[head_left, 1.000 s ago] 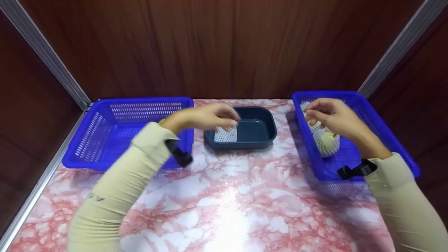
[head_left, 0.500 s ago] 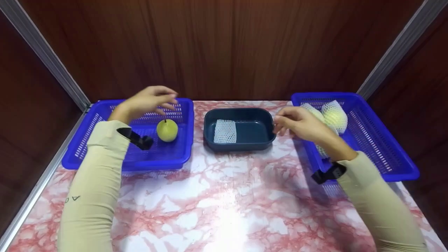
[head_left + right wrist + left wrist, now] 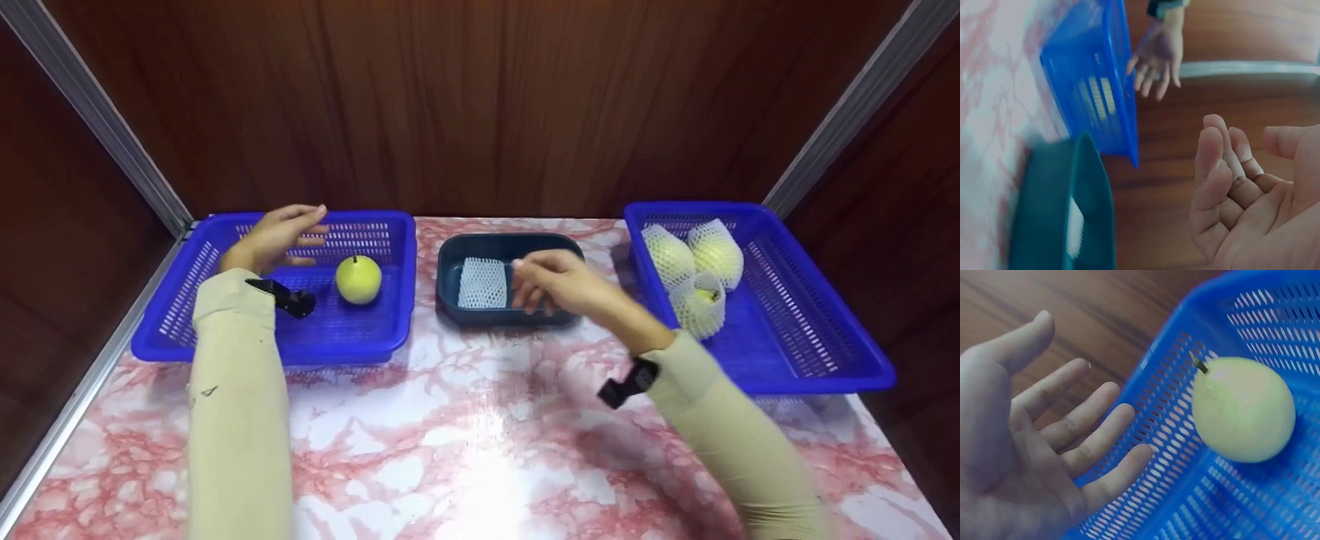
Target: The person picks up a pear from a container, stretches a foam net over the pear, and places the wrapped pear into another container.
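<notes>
A bare yellow-green pear (image 3: 358, 280) with a short stem sits in the left blue basket (image 3: 300, 346). Over that basket's back-left part is my left hand (image 3: 276, 238), its fingers spread loosely, holding nothing and apart from the pear (image 3: 1244, 410). My right hand (image 3: 564, 283) hovers above the dark teal tray (image 3: 512, 318), fingers loosely bent, nothing between them. Flat in the tray's left half lies a white foam net sleeve (image 3: 482, 283), just left of the right fingertips. In the right wrist view only a sliver of the sleeve (image 3: 1075, 228) shows.
On the right, another blue basket (image 3: 795, 384) holds several pears in white foam nets, among them the front one (image 3: 699, 306). All three containers stand on a red-and-white marbled tabletop (image 3: 420, 420). A dark wooden panel (image 3: 480, 105) closes off the back.
From above the tray, my left hand has swung left over the left basket, uncovering the pear. My right hand has travelled left from the right basket to above the tray.
</notes>
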Demonstrator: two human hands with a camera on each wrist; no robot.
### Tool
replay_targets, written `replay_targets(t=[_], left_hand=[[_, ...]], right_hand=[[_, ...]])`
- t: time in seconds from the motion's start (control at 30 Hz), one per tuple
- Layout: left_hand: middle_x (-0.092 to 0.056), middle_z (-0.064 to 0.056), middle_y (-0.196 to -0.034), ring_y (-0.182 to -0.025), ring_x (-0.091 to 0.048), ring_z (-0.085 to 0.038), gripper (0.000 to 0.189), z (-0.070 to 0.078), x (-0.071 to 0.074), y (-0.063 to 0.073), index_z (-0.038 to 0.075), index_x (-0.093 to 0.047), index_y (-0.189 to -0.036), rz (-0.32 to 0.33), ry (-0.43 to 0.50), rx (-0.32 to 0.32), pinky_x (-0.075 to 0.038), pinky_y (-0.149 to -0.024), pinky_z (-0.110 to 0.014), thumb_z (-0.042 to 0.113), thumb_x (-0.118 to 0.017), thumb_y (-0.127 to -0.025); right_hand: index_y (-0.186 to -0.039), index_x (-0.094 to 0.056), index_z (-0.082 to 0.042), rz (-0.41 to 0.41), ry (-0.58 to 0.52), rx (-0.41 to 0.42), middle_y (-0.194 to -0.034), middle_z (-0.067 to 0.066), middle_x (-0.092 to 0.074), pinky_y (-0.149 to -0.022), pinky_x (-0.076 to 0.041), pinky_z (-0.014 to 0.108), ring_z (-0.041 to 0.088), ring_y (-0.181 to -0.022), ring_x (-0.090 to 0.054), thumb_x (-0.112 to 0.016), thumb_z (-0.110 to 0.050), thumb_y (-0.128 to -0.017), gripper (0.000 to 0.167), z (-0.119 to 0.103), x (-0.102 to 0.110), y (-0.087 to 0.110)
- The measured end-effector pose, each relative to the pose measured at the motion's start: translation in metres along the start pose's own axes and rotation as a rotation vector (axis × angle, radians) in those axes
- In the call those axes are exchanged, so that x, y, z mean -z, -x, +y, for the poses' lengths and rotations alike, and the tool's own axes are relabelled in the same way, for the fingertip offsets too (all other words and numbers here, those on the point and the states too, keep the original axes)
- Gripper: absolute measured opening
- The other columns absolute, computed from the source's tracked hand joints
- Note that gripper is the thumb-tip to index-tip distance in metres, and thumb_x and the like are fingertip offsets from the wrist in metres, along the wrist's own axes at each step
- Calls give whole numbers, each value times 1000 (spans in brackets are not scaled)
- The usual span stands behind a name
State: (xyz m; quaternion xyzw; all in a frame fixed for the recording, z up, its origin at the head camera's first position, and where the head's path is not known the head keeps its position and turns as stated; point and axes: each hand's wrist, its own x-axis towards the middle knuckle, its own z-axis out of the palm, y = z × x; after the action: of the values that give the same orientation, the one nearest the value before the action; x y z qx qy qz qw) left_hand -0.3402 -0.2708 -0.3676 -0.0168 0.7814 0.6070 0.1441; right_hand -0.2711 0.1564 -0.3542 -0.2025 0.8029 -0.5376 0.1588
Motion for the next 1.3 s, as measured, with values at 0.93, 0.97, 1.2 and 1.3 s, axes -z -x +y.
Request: replay_targets(t=[0.93,0.97,1.2,1.3], left_hand=[[-14,-20,-167,-151,-20,-40,87,-45,-52,-26,14,-12,-164,-75,-55,54,-27,-119,-61,37,-64,-99],[-13,-21,-168,-151,-20,-40,87,-46,-54,-27,12,-12,-164,-86,-67,44,-26,-119,-60,35,-64,-99],[-35,-27,-156,-138,-38,-36,81,-50,-62,-33,0,-24,-159,-113,-155,6,-31,-119,-46,18,-69,-95],[-41,-28,-150,-132,-43,-36,81,-53,-62,-34,-2,-26,-158,-97,-224,5,-34,-117,-46,14,-71,-93]], right_hand=[[-114,-65,13,-176,-147,-171,-71,-1,-67,-47,-43,20,10,-61,-61,-52,-33,-108,48,41,-141,-46],[-114,-65,13,-176,-160,-166,-72,-1,-66,-47,-44,20,10,-61,-61,-51,-31,-108,47,41,-142,-46],[-95,-64,2,-177,-268,-154,-71,0,-66,-48,-44,21,11,-59,-62,-49,-20,-108,30,40,-147,-47],[-95,-63,2,-183,-305,-164,-70,0,-66,-48,-43,21,11,-59,-62,-48,-19,-109,29,41,-149,-48]])
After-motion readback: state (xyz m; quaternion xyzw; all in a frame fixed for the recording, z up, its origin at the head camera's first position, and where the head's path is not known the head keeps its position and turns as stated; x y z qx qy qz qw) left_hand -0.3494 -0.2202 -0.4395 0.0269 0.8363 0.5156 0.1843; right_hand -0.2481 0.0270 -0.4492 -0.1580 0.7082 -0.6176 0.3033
